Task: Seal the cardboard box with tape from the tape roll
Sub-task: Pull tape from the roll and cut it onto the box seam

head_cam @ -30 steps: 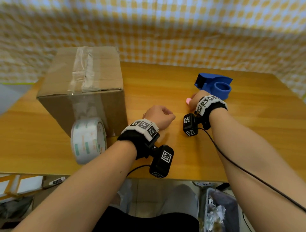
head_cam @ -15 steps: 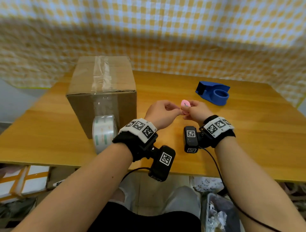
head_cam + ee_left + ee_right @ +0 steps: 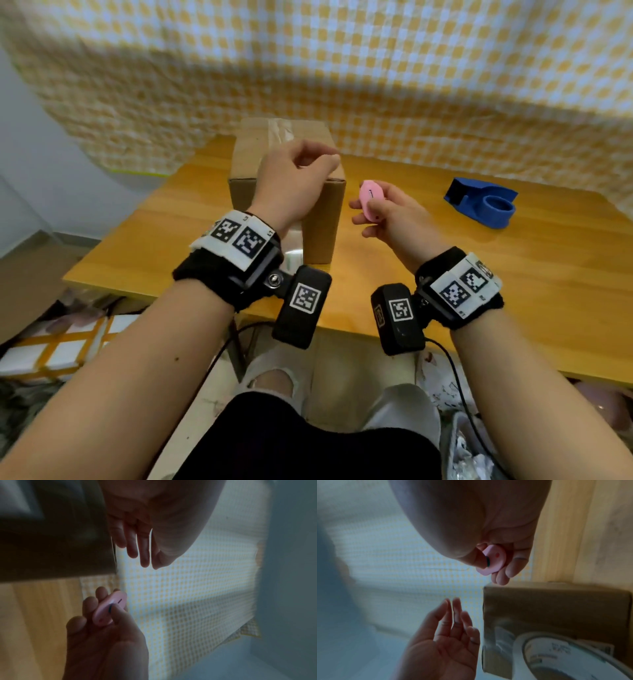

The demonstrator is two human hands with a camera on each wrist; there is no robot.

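The cardboard box (image 3: 325,219) stands on the wooden table (image 3: 513,274), with clear tape (image 3: 282,128) along its top seam and down its front. The tape roll (image 3: 565,655) leans against the box front; in the head view my left wrist hides nearly all of it. My left hand (image 3: 298,178) hovers in front of the box top, fingers relaxed and holding nothing. To its right, my right hand (image 3: 390,216) pinches a small pink cutter (image 3: 371,202) between thumb and fingers, above the table. The cutter (image 3: 491,559) also shows in the right wrist view.
A blue tape dispenser (image 3: 483,205) sits at the table's back right. A yellow checked cloth (image 3: 342,68) hangs behind the table. White boxes (image 3: 51,349) and clutter lie on the floor under the near edge.
Both hands have risen from the table. The left hand let go of the pink cutter and moved up and left in front of the box; the right hand keeps the cutter.
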